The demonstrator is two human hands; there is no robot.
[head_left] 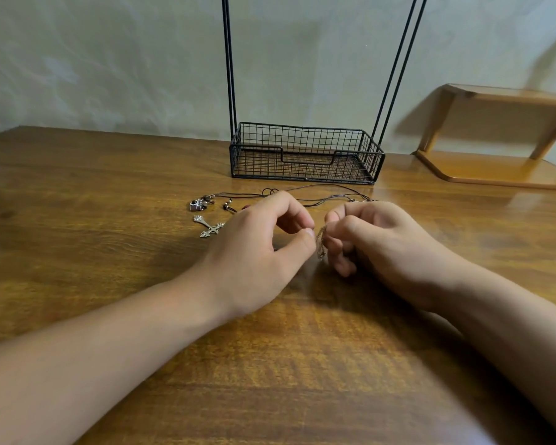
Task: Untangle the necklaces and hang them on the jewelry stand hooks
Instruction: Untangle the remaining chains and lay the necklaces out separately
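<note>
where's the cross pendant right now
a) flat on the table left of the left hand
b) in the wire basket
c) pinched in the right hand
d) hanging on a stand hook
a: the cross pendant lies flat on the table, just left of the left hand; the wire basket holds nothing visible, and the stand's hooks are out of frame.

Brown wood-grain table point(77, 194) fills lower frame, glossy sheen toward 3 o'clock. Pale mottled wall point(109, 59) across 12 o'clock. Small wooden shelf riser point(501, 97) at 2 o'clock, standing on the tabletop against the wall. Warm, soft light.
</note>
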